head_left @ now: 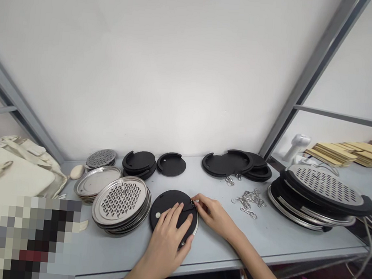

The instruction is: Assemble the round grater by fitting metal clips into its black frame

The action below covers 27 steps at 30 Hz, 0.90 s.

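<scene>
A round black disc (172, 197) lies on the table in front of me, with a silver metal rim peeking out at its lower right edge. My left hand (169, 238) rests on top of it, fingers stretched out and apart, thumb near the rim. At the disc's upper right edge, my right hand (211, 213) pinches a small metal wire clip (192, 202); its far part is hidden by the fingertips. Loose wire clips (249, 199) lie in a small heap to the right of that hand. Left of the disc stands a stack of round metal graters (120, 201).
Metal lids (99, 182) and another grater plate (101, 158) sit at the left. Black round holders (140, 161) line the wall. A tall stack of graters with black holders (325, 190) stands right. A cream bag (13, 172) is far left; wooden pieces (331, 154) lie far right.
</scene>
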Available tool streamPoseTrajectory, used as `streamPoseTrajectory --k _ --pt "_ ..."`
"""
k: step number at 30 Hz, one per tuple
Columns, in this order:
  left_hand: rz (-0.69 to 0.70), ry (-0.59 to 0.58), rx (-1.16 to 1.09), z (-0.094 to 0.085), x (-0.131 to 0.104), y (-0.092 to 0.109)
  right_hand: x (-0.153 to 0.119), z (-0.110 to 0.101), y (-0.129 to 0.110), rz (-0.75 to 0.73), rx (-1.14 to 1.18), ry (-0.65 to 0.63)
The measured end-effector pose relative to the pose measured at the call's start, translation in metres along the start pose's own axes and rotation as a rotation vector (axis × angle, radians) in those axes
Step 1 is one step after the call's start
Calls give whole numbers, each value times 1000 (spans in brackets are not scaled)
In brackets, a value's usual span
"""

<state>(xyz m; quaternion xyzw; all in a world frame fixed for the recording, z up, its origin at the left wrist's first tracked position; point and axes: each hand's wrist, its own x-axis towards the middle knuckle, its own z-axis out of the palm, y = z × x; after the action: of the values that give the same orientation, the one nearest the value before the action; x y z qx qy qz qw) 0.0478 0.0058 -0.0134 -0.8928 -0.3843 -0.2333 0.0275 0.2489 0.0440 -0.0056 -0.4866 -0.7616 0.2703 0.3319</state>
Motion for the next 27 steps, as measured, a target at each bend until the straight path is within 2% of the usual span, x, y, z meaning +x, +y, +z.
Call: streamPoseTrajectory --k 27 --pt "-2 -10 5 0 1 0 -1 3 8 7 9 13"
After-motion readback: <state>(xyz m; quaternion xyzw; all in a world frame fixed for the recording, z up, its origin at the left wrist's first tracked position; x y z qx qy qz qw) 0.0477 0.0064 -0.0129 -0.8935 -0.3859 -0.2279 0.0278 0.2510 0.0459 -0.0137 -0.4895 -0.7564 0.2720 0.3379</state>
